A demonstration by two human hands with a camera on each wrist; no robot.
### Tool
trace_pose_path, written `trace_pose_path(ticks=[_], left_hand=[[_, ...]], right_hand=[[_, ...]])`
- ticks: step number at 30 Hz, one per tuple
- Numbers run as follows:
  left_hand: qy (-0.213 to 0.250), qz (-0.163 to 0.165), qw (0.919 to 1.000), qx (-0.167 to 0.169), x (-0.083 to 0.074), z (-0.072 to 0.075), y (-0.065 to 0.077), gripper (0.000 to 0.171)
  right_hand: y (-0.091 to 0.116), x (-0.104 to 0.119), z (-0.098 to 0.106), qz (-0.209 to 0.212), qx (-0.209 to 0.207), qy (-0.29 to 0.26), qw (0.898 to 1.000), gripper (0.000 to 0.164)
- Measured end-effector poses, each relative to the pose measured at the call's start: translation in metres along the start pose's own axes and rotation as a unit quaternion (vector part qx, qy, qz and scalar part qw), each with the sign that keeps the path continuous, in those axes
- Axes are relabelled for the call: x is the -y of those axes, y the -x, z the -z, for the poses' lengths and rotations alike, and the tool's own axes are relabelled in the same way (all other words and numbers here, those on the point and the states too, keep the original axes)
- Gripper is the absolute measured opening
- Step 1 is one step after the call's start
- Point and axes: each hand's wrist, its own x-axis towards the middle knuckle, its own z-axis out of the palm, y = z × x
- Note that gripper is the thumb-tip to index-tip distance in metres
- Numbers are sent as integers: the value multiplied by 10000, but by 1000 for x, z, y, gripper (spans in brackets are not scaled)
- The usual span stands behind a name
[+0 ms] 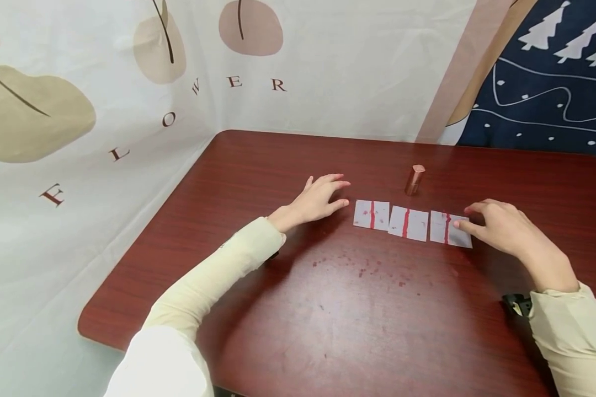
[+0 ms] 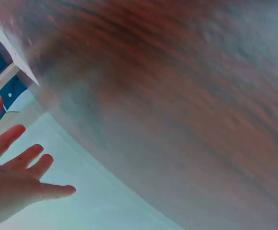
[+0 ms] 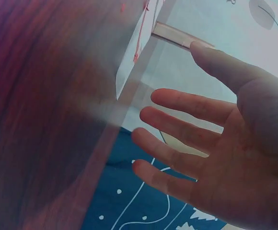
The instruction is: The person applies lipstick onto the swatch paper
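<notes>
Three small white paper pieces lie in a row, each with a red streak down it: the left paper (image 1: 371,215), the middle paper (image 1: 408,224) and the right paper (image 1: 446,228). Behind them stands a rose-gold lipstick tube (image 1: 415,180), upright. My left hand (image 1: 318,199), fingers spread, is just left of the left paper and holds nothing. Over the right end of the row, my right hand (image 1: 509,229) has its thumb above the right paper; whether it touches cannot be told. In the right wrist view the fingers (image 3: 177,127) are extended with nothing in them.
The dark red-brown table (image 1: 328,331) has small reddish smudges (image 1: 362,270) in front of the papers. A white lettered curtain (image 1: 347,71) hangs behind and to the left. A navy cloth with white trees (image 1: 551,94) hangs at the back right.
</notes>
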Motion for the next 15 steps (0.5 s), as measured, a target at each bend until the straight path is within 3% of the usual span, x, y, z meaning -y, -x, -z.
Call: trace_pose_path(ticks=[6, 10, 15], left_hand=[[-218, -233, 9989, 343, 7, 6, 6, 90], [-428, -312, 9973, 518, 12, 3, 10, 113], [-578, -331, 9949, 761, 12, -5, 11, 122]], right_hand=[[-1, -2, -1, 140, -486, -143, 9986, 68], [0, -4, -3, -14, -386, -362, 9986, 103], [4, -12, -5, -443, 57, -426, 9981, 134]])
